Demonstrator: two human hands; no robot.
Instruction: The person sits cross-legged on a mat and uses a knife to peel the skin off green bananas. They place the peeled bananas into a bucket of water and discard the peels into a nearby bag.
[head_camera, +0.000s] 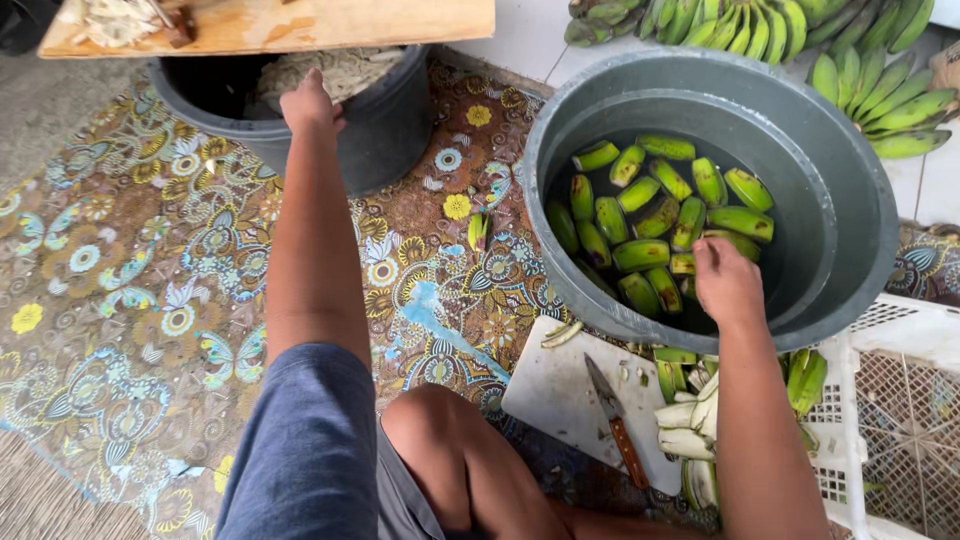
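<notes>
1. Fingers of the right hand curl down into the large grey tub at centre right of the frame; whether they pinch one of the peeled green bananas floating in the water, I cannot tell.
2. Fingers of the left hand, at upper left, bend over the rim of the black bucket; their grip is hidden.
3. Below the tub, a white cutting board carries a wooden-handled knife and a pile of peels.
4. At lower right stands a white plastic crate; unpeeled banana bunches lie at upper right.
5. Under everything spreads a patterned floral mat.
</notes>
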